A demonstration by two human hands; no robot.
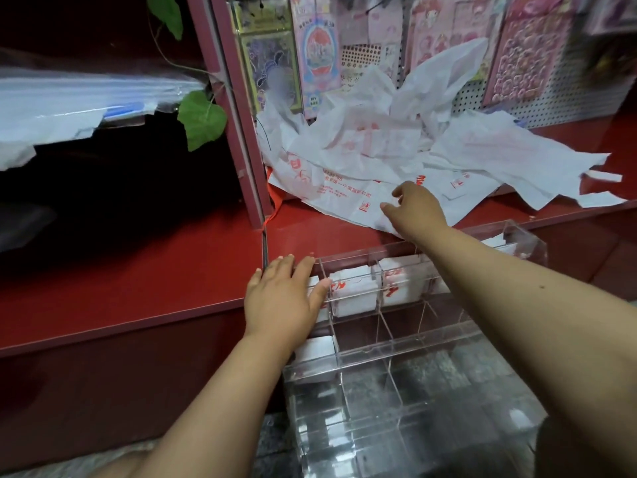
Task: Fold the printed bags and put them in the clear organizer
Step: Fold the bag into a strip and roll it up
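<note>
Bag pile (396, 157) blocks shelf (138, 270); left side bare.

Printed bags (348, 188): red characters and small red square logos, mirrored and too blurred to read.
Hanging sticker packs (319, 63): small print and a round badge, illegible.

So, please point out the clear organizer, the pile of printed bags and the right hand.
clear organizer (396, 343): head view, front divider rim.
pile of printed bags (372, 143): head view, middle of heap.
right hand (417, 208): head view, back of hand.
</note>
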